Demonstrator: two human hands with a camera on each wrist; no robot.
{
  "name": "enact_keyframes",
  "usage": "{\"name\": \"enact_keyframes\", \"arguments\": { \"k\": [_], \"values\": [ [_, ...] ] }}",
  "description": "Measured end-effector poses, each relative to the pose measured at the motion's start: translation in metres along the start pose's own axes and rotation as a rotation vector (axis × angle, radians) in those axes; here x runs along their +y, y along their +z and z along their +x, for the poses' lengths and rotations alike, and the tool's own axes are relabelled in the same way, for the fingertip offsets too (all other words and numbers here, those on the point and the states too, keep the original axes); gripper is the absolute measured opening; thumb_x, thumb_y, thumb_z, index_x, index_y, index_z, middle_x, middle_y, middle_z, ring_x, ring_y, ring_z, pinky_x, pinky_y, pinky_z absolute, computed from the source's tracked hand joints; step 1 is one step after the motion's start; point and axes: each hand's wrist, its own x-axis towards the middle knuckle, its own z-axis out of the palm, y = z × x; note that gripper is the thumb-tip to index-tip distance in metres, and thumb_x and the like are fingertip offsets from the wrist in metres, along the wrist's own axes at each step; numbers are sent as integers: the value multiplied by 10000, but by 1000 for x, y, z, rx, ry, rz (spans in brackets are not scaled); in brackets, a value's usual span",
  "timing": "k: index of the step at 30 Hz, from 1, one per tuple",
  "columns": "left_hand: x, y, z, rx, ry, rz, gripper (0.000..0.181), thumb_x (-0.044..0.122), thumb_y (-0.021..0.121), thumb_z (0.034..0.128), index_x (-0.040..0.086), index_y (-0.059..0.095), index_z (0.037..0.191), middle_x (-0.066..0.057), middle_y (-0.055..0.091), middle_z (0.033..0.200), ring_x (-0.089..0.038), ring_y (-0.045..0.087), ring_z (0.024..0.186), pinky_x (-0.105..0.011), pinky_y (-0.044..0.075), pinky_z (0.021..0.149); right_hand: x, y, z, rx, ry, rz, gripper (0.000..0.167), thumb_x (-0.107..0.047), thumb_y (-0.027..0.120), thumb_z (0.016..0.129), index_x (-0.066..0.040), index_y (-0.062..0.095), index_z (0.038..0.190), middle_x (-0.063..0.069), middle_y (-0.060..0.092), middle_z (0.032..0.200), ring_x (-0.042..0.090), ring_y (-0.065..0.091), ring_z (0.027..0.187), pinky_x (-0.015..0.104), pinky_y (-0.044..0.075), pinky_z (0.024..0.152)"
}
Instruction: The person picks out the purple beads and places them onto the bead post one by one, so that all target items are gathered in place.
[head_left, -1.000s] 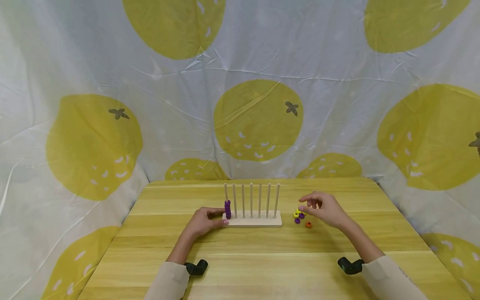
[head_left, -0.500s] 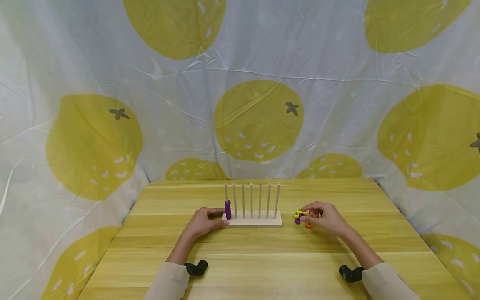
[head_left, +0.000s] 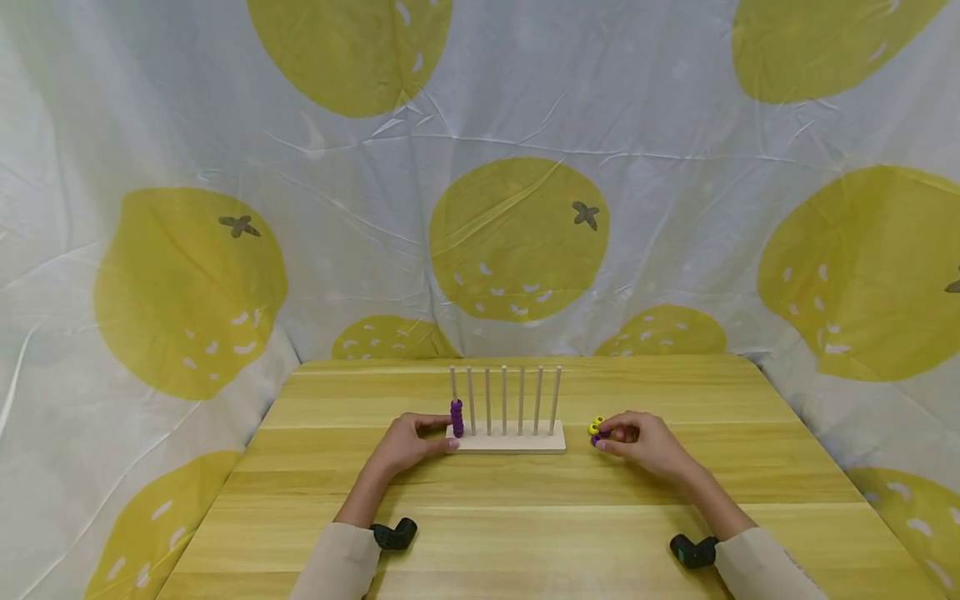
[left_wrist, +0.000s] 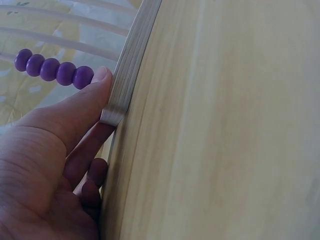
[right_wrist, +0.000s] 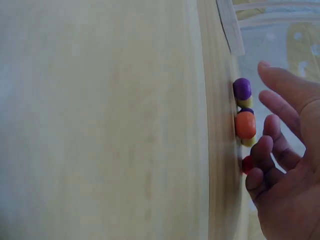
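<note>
In the head view a pale wooden stand [head_left: 506, 446] carries several upright pegs. Several purple beads [head_left: 457, 418] are stacked on its leftmost peg. My left hand [head_left: 407, 443] holds the stand's left end, thumb on the base beside the lowest bead [left_wrist: 83, 77] in the left wrist view. To the right of the stand, my right hand [head_left: 645, 442] hovers low over loose beads. Yellow beads [head_left: 595, 429] and a purple bead [head_left: 596, 440] show by its fingertips. The right wrist view shows thumb and fingers apart, near a purple bead [right_wrist: 242, 89], an orange bead [right_wrist: 245, 125] and a partly hidden red bead [right_wrist: 247, 165].
Both hands work over a wooden table [head_left: 510, 533]. Behind it hangs a white cloth [head_left: 660, 250] printed with yellow fruit, close to the table's back edge. Black wrist devices [head_left: 394, 534] sit at both cuffs.
My right hand has come down and slightly left over the loose beads, and now hides the orange bead from the head view. My left hand stays on the stand.
</note>
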Motion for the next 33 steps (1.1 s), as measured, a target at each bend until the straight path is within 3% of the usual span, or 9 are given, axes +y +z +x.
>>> {"name": "enact_keyframes", "arguments": {
  "k": [9, 22, 33],
  "values": [
    [0, -1, 0, -7, 1, 11, 533, 485, 866, 809, 281, 744, 1286, -22, 698, 1354, -358, 560, 1364, -569, 436, 1136, 6, 4, -2, 19, -36, -9, 245, -276, 826, 893, -123, 802, 1082, -12, 600, 808, 84, 496, 693, 225, 426, 601],
    [0, 0, 1, 5, 5, 17, 526, 477, 869, 809, 269, 750, 1277, -25, 709, 1335, -360, 578, 1343, -568, 453, 1118, 7, 10, 2, 29, -2, -35, 207, -290, 844, 873, -199, 811, 1056, -23, 564, 777, 81, 473, 679, 227, 396, 614],
    [1, 0, -1, 7, 9, 9, 517, 470, 870, 810, 280, 750, 1276, -24, 708, 1337, -362, 573, 1349, -577, 443, 1125, 5, 10, 0, 28, -22, -24, 143, -268, 836, 880, -221, 825, 1015, -25, 590, 802, 82, 487, 689, 225, 413, 610]
  ]
}}
